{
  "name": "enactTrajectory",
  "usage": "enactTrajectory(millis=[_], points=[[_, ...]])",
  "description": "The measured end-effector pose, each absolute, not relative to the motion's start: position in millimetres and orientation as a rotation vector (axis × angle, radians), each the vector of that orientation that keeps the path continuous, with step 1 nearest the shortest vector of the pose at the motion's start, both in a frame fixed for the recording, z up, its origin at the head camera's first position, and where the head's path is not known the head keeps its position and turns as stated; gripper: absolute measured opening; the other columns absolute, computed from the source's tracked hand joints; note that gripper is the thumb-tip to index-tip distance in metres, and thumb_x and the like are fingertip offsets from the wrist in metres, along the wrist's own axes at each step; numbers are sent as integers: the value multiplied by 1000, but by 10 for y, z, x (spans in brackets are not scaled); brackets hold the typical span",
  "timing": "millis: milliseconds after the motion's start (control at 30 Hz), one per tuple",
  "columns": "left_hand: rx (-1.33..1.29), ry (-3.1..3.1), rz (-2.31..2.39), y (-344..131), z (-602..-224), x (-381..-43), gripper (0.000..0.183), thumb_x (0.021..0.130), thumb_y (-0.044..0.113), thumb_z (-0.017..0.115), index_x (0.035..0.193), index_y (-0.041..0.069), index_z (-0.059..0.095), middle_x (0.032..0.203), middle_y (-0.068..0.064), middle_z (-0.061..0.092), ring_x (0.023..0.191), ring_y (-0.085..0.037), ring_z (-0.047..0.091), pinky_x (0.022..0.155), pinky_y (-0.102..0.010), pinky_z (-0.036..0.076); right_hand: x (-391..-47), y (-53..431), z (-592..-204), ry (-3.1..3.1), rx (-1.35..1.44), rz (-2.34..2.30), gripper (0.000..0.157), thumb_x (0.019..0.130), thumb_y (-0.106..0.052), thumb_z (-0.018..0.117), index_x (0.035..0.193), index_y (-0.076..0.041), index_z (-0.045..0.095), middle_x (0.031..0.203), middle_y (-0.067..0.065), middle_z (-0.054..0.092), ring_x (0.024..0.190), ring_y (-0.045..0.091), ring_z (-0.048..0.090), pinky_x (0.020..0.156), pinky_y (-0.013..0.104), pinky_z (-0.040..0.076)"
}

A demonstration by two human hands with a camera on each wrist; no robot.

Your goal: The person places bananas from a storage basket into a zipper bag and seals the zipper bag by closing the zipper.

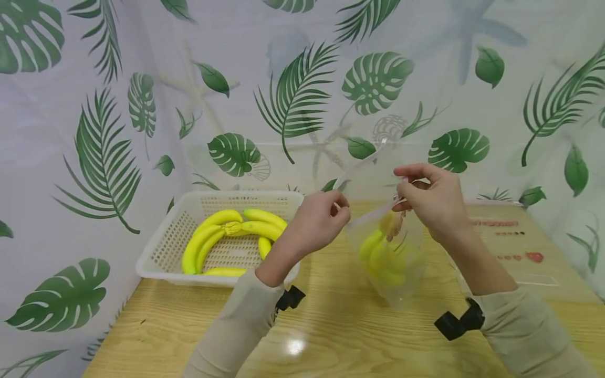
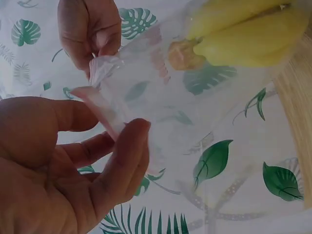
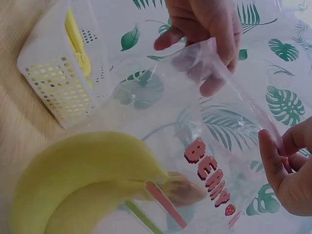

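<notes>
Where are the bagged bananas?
Head view, right of centre: the bagged bananas are in the clear bag, below-left of the right hand, right of the white basket.

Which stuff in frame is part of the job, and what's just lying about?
Job: clear bag; bananas inside it; probably the white basket and its bananas.
Lying about: leaf-print backdrop; printed clear plastic at right, possibly spare.

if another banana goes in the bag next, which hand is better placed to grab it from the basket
Probably the left hand: it is nearer the white basket of bananas, while the right hand, farther off, pinches the edge of the clear bag and could steady it.
</notes>
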State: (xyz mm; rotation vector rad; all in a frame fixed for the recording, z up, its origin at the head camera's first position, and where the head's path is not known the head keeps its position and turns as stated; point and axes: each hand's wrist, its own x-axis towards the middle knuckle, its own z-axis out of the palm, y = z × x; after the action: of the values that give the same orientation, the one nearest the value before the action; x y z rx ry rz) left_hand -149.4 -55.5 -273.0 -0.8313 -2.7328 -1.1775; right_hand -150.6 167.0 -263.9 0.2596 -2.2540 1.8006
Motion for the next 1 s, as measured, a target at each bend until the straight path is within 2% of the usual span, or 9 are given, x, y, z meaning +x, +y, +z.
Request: enactTrajectory(millis=[133, 233, 300, 400, 500, 567, 700, 833, 1000], points=[[-784, -2873, -1349, -639, -2805, -1586, 23, 104, 24, 47, 109, 7, 62, 80, -9, 63, 58, -19, 58, 55, -30, 53, -1499, 1680, -2657, -2307, 288, 1756, 28, 93, 2, 47, 118, 9, 59, 103, 8, 53, 61, 12, 64, 61, 27, 58], [-767, -2912, -1392, -657, -2868, -1627, 23, 104, 23, 48, 103, 5, 62, 81, -8, 62, 65, -20, 61, 58, -31, 56, -1480, 1708, -2665, -2379, 278, 1681, 28, 95, -1, 46, 115, 9, 61, 100, 11, 54, 57, 14, 65, 59, 27, 57], [-757, -2905, -1387, -654, -2909, -1629, 21, 102, 20, 49, 95, 5, 62, 77, -6, 59, 64, -20, 62, 58, -29, 56, -1459, 1724, -2668, -2422, 252, 1613, 27, 94, -2, 46, 112, 8, 63, 95, 14, 54, 56, 15, 64, 56, 27, 56], [-744, -2826, -1333, -629, -2952, -1592, 22, 100, 16, 49, 82, 8, 58, 65, -3, 52, 53, -16, 54, 54, -24, 49, -1435, 1739, -2666, -2458, 228, 1413, 26, 92, -3, 47, 104, 6, 68, 89, 14, 55, 51, 16, 62, 51, 27, 54], [-784, -2653, -1237, -569, -2942, -1514, 23, 97, 12, 49, 76, 9, 57, 60, -1, 47, 50, -13, 44, 53, -22, 39, -1424, 1742, -2620, -2445, 256, 1118, 27, 89, -1, 47, 93, 4, 73, 86, 15, 57, 61, 19, 58, 54, 25, 48], [-814, -2519, -1143, -520, -2918, -1463, 23, 97, 10, 50, 76, 8, 60, 63, -1, 49, 55, -13, 43, 56, -22, 37, -1427, 1740, -2564, -2413, 278, 946, 28, 87, 1, 46, 86, 5, 74, 85, 16, 58, 70, 23, 54, 57, 30, 42], [-836, -2306, -1038, -440, -2874, -1394, 17, 96, 7, 54, 86, 3, 68, 80, -6, 59, 71, -18, 58, 65, -19, 47, -1431, 1735, -2435, -2340, 287, 809, 29, 84, 5, 44, 81, 9, 73, 82, 20, 59, 77, 29, 48, 64, 35, 33], [-826, -2302, -971, -393, -2897, -1386, 16, 96, 8, 56, 92, 1, 69, 89, -12, 63, 78, -21, 64, 70, -19, 52, -1473, 1745, -2394, -2389, 274, 817, 30, 86, 4, 43, 86, 11, 72, 87, 22, 56, 80, 31, 47, 64, 37, 33], [-769, -2398, -941, -395, -2993, -1387, 14, 93, 8, 59, 86, 2, 70, 85, -9, 64, 74, -17, 61, 66, -19, 50, -1518, 1780, -2484, -2487, 223, 866, 32, 87, 0, 43, 94, 10, 73, 93, 21, 56, 82, 30, 47, 62, 36, 37]])
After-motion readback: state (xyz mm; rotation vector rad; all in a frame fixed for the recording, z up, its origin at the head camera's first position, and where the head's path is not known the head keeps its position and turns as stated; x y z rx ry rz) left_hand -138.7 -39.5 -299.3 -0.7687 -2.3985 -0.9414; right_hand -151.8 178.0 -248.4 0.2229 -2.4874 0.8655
